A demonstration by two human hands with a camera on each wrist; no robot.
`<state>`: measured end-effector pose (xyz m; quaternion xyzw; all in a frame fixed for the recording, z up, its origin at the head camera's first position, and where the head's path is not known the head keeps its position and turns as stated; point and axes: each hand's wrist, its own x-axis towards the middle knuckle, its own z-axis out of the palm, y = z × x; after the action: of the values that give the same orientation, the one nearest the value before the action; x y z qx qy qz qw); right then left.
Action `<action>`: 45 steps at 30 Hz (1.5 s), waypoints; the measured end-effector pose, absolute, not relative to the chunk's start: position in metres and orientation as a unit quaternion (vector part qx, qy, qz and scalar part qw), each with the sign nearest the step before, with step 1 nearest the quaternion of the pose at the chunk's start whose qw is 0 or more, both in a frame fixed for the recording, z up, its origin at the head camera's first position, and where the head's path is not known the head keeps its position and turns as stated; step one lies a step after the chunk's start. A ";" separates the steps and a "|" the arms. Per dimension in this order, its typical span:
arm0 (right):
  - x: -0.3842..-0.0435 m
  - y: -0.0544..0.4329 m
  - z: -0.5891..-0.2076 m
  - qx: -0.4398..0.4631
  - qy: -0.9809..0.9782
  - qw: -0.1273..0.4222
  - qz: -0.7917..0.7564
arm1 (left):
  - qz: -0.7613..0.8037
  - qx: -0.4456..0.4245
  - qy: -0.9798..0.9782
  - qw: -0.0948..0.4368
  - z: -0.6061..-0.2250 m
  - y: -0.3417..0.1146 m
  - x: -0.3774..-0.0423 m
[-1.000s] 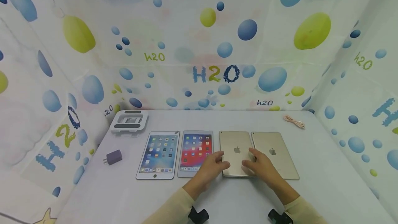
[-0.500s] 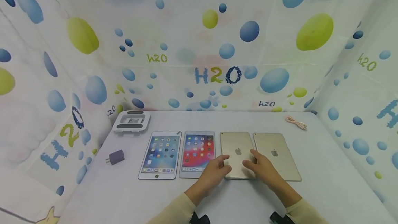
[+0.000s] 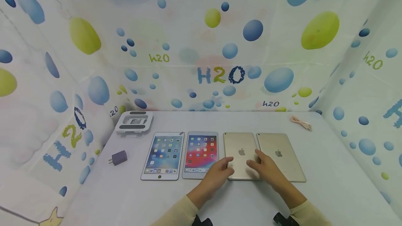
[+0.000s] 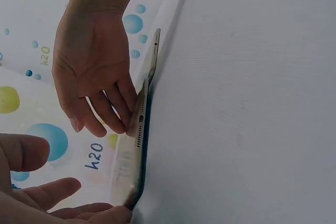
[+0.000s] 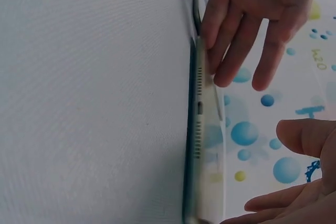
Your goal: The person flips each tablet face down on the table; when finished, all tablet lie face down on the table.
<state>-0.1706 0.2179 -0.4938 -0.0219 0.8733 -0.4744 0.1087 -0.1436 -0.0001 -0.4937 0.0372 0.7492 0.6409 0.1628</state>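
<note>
Two gold tablets lie face down side by side in the head view. The left one, a gold tablet (image 3: 237,145) with an apple mark, is between both hands. My left hand (image 3: 216,174) is at its left edge, fingertips right at the side, thumb raised over the back. At the opposite edge is my right hand (image 3: 267,170), its fingers extended, overlapping the other gold tablet (image 3: 282,147). The left wrist view shows the tablet's port edge (image 4: 140,119) with relaxed fingers (image 4: 113,214) along its side. In the right wrist view, loosely extended left fingers (image 5: 229,51) meet the far side.
Left of the hands lie two white tablets face up, one with a red and blue screen (image 3: 201,151) and one with a blue screen (image 3: 164,152). A purple charger plug (image 3: 119,158), a white stand (image 3: 134,121) and a coiled cable (image 3: 300,122) lie farther out. Patterned cloth (image 3: 185,27) walls enclose the white table.
The left hand has come slightly down the tablet's left edge. The right hand stays nearly in place. The head view has shifted a little; the tablets keep their arrangement.
</note>
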 end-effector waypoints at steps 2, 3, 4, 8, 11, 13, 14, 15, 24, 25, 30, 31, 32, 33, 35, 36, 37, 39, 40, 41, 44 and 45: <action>-0.170 0.219 -0.494 -0.022 0.872 0.106 -0.478 | 0.638 0.038 0.752 0.158 -0.493 -0.003 -0.142; -0.169 0.219 -0.493 -0.020 0.873 0.104 -0.477 | 0.638 0.038 0.754 0.155 -0.493 -0.005 -0.140; -0.168 0.219 -0.493 -0.019 0.874 0.100 -0.475 | 0.636 0.038 0.756 0.151 -0.492 -0.008 -0.139; -0.164 0.218 -0.488 -0.020 0.883 0.072 -0.464 | 0.627 0.034 0.768 0.125 -0.483 -0.026 -0.138; -0.162 0.213 -0.483 -0.029 0.873 0.060 -0.483 | 0.620 0.023 0.778 0.095 -0.477 -0.046 -0.140; -0.161 0.207 -0.481 -0.037 0.854 0.067 -0.514 | 0.616 0.015 0.784 0.075 -0.477 -0.061 -0.142; -0.162 0.203 -0.481 -0.041 0.843 0.073 -0.531 | 0.616 0.010 0.785 0.068 -0.477 -0.068 -0.143; -0.162 0.199 -0.481 -0.043 0.831 0.081 -0.548 | 0.613 0.003 0.788 0.062 -0.477 -0.075 -0.143; -0.163 0.144 -0.492 -0.025 0.744 0.137 -0.653 | 0.612 -0.054 0.787 0.061 -0.490 -0.119 -0.140; -0.164 0.138 -0.494 -0.027 0.740 0.145 -0.656 | 0.615 -0.061 0.783 0.062 -0.490 -0.121 -0.139; -0.164 0.123 -0.501 -0.043 0.721 0.162 -0.672 | 0.622 -0.073 0.776 0.067 -0.488 -0.125 -0.136; -0.164 0.122 -0.502 -0.047 0.717 0.163 -0.676 | 0.624 -0.072 0.775 0.067 -0.488 -0.125 -0.136; -0.165 0.121 -0.503 -0.050 0.712 0.164 -0.681 | 0.625 -0.070 0.775 0.068 -0.487 -0.125 -0.136; -0.165 0.119 -0.503 -0.051 0.706 0.165 -0.687 | 0.626 -0.065 0.774 0.070 -0.487 -0.125 -0.136; -0.166 0.118 -0.503 -0.055 0.695 0.170 -0.697 | 0.632 -0.056 0.769 0.075 -0.486 -0.124 -0.137; -0.166 0.117 -0.504 -0.054 0.691 0.171 -0.700 | 0.634 -0.052 0.767 0.078 -0.485 -0.124 -0.137; -0.167 0.116 -0.504 -0.055 0.687 0.174 -0.703 | 0.635 -0.048 0.766 0.082 -0.485 -0.124 -0.137; -0.167 0.115 -0.504 -0.051 0.684 0.177 -0.706 | 0.637 -0.043 0.764 0.088 -0.485 -0.124 -0.137; -0.167 0.114 -0.504 -0.049 0.683 0.179 -0.706 | 0.637 -0.043 0.765 0.089 -0.485 -0.124 -0.137; -0.167 0.114 -0.505 -0.047 0.683 0.180 -0.706 | 0.635 -0.043 0.766 0.088 -0.485 -0.124 -0.137; -0.167 0.114 -0.505 -0.044 0.682 0.182 -0.707 | 0.629 -0.046 0.771 0.084 -0.484 -0.123 -0.136; -0.167 0.114 -0.505 -0.044 0.682 0.182 -0.707 | 0.629 -0.047 0.772 0.082 -0.484 -0.123 -0.136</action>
<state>-0.1673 0.1137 -0.5050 -0.0436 0.6819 -0.7070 0.1824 -0.1358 -0.1231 -0.4842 -0.0467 0.7715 0.6291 0.0825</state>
